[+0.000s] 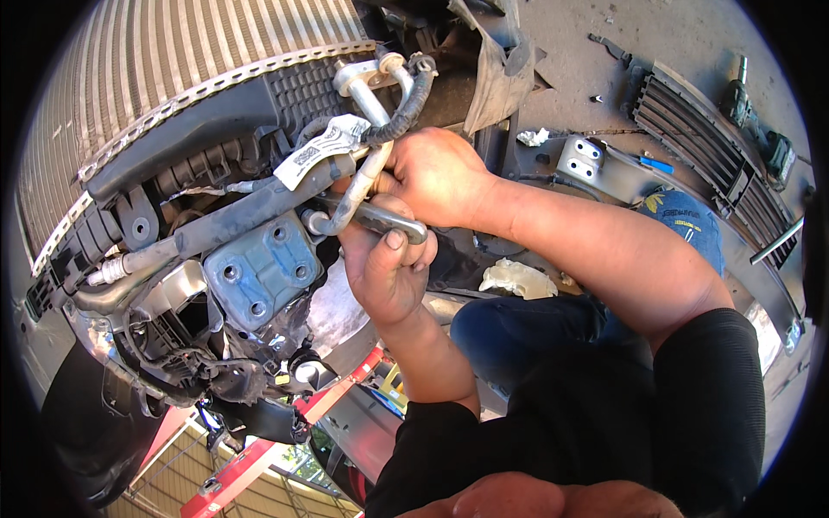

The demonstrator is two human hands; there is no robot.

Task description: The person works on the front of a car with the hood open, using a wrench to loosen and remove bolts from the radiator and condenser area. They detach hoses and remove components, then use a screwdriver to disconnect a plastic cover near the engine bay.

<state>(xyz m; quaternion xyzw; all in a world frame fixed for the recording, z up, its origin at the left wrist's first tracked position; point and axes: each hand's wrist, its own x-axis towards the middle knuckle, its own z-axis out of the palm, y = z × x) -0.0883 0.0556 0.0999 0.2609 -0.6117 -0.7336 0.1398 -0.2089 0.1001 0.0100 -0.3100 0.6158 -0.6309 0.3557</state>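
My left hand [388, 278] grips a chrome hand tool [395, 223], its thumb near the rounded end. The tool's other end passes behind a bent aluminium pipe [356, 194] and is hidden. Just above, my right hand [440, 175] is curled beside the same pipe; its fingertips are out of sight, so what it holds is unclear. A white label [320, 152] with a printed code wraps a hose [239, 210] left of the hands. Below that hose sits a blue metal mounting plate [262, 272] with several holes.
A finned radiator or condenser [214, 39] fills the upper left. Wiring and broken plastic [214, 375] hang at lower left, near red metal beams [227, 479]. On the concrete floor lie a slatted grille [699, 129], a long metal bumper beam [622, 168] and pale foam-like lumps [518, 278].
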